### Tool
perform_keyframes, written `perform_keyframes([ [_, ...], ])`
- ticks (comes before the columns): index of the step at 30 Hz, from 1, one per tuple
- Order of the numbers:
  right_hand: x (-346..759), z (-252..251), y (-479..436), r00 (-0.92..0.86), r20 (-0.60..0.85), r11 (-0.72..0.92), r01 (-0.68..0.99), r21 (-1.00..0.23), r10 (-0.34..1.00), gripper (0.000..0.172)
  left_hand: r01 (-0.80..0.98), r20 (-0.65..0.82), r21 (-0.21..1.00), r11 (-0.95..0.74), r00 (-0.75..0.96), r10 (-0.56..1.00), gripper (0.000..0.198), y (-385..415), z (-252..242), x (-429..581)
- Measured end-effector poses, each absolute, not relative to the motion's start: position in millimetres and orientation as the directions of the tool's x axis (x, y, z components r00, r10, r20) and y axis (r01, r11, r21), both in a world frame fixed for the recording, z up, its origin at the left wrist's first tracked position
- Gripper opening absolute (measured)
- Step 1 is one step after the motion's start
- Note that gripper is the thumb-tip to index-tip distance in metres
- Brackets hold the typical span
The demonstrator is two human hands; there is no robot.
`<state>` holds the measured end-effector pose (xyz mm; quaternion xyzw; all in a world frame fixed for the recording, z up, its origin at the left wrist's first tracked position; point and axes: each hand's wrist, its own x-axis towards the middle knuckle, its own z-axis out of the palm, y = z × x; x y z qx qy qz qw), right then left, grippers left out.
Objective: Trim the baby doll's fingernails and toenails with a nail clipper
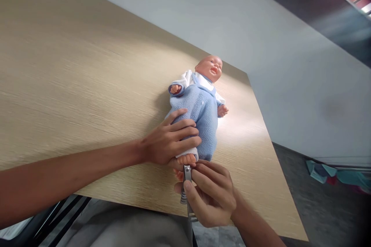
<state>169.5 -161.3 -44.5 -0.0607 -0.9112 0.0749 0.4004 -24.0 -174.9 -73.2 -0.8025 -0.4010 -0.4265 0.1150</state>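
One silver metal nail clipper (187,173), lower centre of the frame: pinched in the right grip (214,197), fingers closed on it; long axis near vertical, head directed up at the toes (187,159) just above. Whether these are touched cannot be told. One plastic baby doll in blue fleece overalls with white sleeves (207,123), right of centre, is laid face-up on one pale wood-grain counter (87,85); its leg is clasped by the nearer left grip (166,142). Hands: two.
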Motion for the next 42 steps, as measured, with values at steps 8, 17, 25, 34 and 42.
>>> perform_keyframes([
  [8, 165, -42, -155, -0.669, 0.742, 0.996, -0.044, -0.076, 0.027, 0.023, 0.75, 0.764, 0.161, -0.642, 0.317, 0.562, 0.042, -175, -74, -24],
  [17, 161, -38, -154, -0.674, 0.738, 0.991, -0.084, -0.105, 0.021, 0.022, 0.75, 0.768, 0.167, -0.64, 0.308, 0.562, 0.043, -176, -73, -23],
  [25, 160, -34, -165, -0.748, 0.633, 0.966, 0.044, -0.255, 0.201, 0.019, 0.752, 0.771, 0.164, -0.638, 0.306, 0.559, 0.043, -176, -73, -22],
  [34, 159, -35, -166, -0.736, 0.656, 0.979, 0.046, -0.199, 0.168, 0.018, 0.752, 0.767, 0.17, -0.637, 0.305, 0.564, 0.044, -177, -72, -22],
  [42, 160, -37, -160, -0.728, 0.677, 0.983, -0.026, -0.181, 0.106, 0.019, 0.754, 0.768, 0.167, -0.635, 0.304, 0.563, 0.042, -176, -72, -23],
])
